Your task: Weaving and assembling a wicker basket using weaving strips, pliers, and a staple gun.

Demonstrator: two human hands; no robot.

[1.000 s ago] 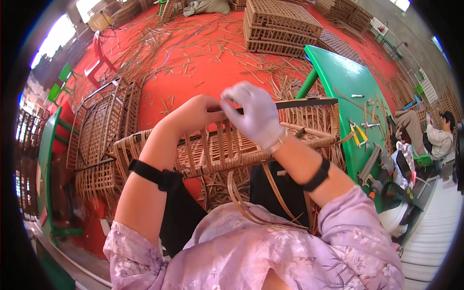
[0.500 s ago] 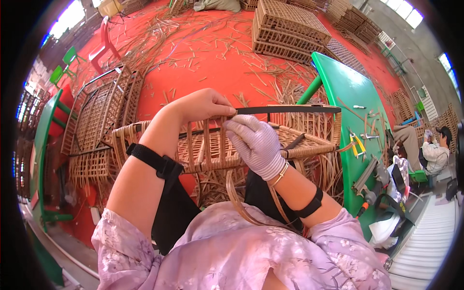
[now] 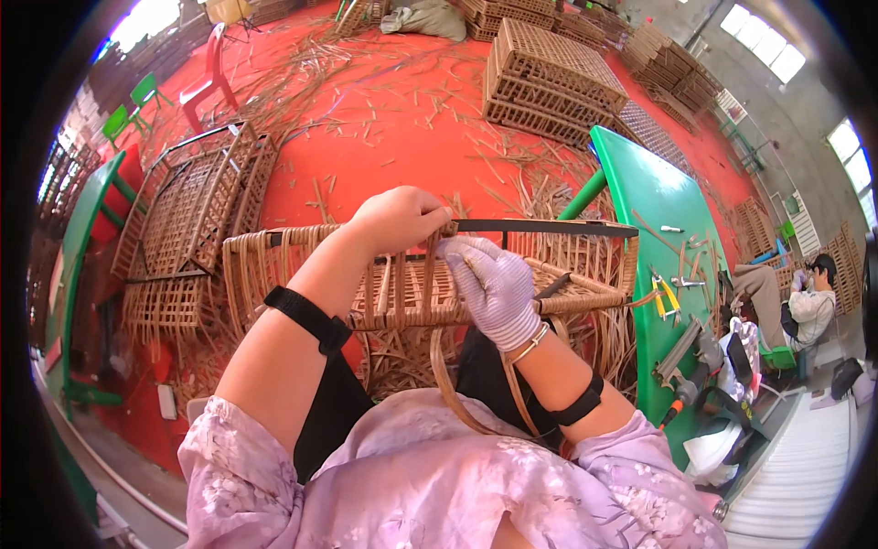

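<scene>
A long woven rattan basket [image 3: 402, 316] with a dark flat metal rim bar [image 3: 540, 227] lies across my knees. My bare left hand [image 3: 401, 220] is closed at the far rim, thumb and fingers pinching the rattan strip where it wraps the bar. My right hand [image 3: 494, 285], in a pale striped glove, is closed just below and beside it, its fingertips at the same wrapped spot. A loose length of rattan strip [image 3: 441, 371] loops down from the basket over my lap. The exact grip under the fingertips is partly hidden.
A green table [image 3: 654, 183] stands at right with yellow-handled pliers [image 3: 668, 295] and a power tool [image 3: 686, 395]. Woven frames [image 3: 187, 229] lean at left; stacked crates [image 3: 553, 78] stand beyond. Rattan scraps litter the red floor. A person [image 3: 811, 302] sits far right.
The whole view has shifted slightly, with the basket's far rim lower in the picture. My left thumb now shows along the rim; both hands stay at the same wrapped spot.
</scene>
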